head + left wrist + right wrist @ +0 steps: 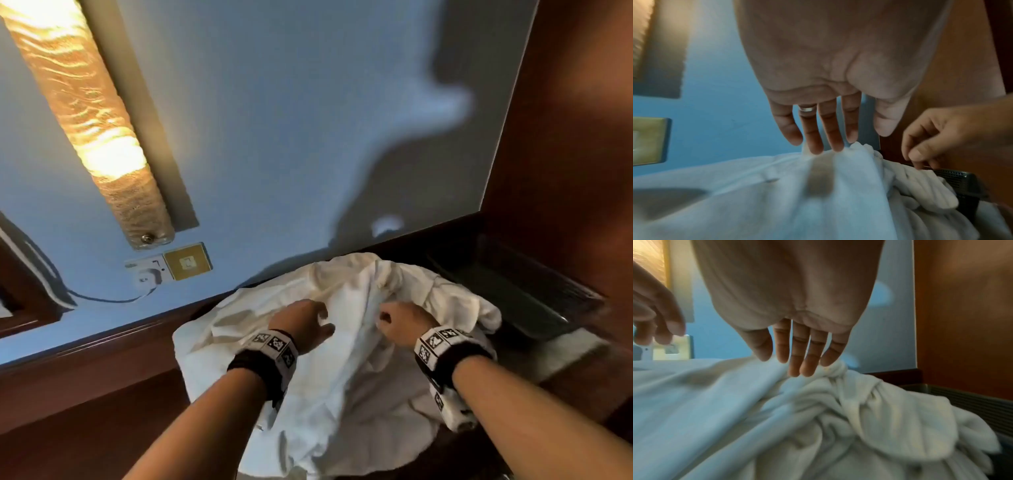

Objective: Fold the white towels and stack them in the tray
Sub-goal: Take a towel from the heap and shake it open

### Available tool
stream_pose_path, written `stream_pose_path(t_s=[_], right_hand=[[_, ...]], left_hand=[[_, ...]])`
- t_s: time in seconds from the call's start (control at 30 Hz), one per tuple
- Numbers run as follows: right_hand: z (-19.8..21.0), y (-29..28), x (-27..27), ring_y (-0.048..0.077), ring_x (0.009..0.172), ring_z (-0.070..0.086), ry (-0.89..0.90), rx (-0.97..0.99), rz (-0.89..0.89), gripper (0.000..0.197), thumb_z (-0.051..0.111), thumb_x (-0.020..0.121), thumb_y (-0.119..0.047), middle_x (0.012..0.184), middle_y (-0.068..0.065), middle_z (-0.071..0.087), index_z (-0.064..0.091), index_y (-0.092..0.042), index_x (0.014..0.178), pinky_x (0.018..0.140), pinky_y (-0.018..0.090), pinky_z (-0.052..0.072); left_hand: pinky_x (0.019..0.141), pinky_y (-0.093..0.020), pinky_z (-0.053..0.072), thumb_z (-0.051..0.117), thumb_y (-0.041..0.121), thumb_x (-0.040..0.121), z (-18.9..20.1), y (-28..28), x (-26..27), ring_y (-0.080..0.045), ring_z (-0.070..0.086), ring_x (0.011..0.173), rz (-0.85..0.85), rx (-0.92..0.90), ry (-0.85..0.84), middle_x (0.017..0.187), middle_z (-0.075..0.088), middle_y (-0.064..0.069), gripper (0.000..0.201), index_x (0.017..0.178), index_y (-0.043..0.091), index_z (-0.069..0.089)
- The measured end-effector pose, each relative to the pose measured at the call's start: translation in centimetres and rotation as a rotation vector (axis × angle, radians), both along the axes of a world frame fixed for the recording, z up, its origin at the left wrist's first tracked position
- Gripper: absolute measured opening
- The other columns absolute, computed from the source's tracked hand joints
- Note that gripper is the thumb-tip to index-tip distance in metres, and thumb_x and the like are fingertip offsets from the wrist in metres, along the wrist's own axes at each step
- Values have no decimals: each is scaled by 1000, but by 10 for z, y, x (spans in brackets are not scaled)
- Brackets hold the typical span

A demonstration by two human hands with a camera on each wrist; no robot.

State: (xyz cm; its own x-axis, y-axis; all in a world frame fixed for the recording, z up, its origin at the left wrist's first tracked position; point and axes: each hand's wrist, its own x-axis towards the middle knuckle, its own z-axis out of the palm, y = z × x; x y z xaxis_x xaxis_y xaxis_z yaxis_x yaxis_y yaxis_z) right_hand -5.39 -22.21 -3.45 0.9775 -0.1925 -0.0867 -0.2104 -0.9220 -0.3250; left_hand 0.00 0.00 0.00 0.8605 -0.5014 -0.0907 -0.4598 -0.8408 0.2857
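A heap of crumpled white towels (325, 394) lies on the dark wooden desk (102, 411) against the wall. Both hands hover over its upper middle. My left hand (318, 318) has straight fingers, and their tips (818, 149) touch a raised fold of towel (756, 194). My right hand (385, 317) is just to its right, fingers loosely bent, tips (795, 373) at a bunched fold (838, 402); nothing shows pinched between them. The dark tray (534, 298) sits to the right of the heap, with a towel edge lying against its near rim (962, 177).
A lit wall lamp (85, 120) hangs at the upper left. Below it a wall socket (168, 267) has a plug and a cable running left. A wooden panel (565, 137) closes off the right side behind the tray. A pale strip of counter (565, 356) lies in front of the tray.
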Motion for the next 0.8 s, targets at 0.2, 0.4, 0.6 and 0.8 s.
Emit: stream_pose_path(t_s=[0.2, 0.4, 0.6, 0.8], right_hand=[[5, -55, 68, 29, 110, 57, -76, -17, -18, 21, 53, 93, -27, 124, 7, 58, 61, -18, 111, 91, 33, 46], [-9, -95, 118, 37, 114, 56, -51, 79, -146, 33, 49, 94, -26, 125, 14, 56, 53, -16, 125, 95, 43, 48], [-32, -95, 141, 36, 118, 56, -9, 192, -189, 44, 61, 91, -28, 130, 13, 60, 52, -13, 132, 97, 39, 46], [-14, -82, 147, 39, 105, 63, -37, 155, -202, 21, 64, 88, -20, 109, 19, 69, 69, -5, 102, 84, 35, 49]], left_hand=[[97, -40, 48, 59, 50, 92, -16, -71, 35, -29, 49, 127, 11, 38, -73, 138, 49, -3, 52, 138, 26, 52], [103, -45, 43, 57, 58, 90, -42, -121, 64, -33, 48, 129, -17, 109, -134, 140, 51, -6, 61, 139, 23, 47], [93, -42, 41, 48, 26, 98, -79, -127, 72, -32, 54, 116, 12, 131, -221, 122, 60, -5, 27, 117, 16, 63], [67, -32, 38, 56, 33, 102, -40, -90, 84, -35, 60, 85, 166, -405, -26, 86, 68, -11, 27, 92, 12, 70]])
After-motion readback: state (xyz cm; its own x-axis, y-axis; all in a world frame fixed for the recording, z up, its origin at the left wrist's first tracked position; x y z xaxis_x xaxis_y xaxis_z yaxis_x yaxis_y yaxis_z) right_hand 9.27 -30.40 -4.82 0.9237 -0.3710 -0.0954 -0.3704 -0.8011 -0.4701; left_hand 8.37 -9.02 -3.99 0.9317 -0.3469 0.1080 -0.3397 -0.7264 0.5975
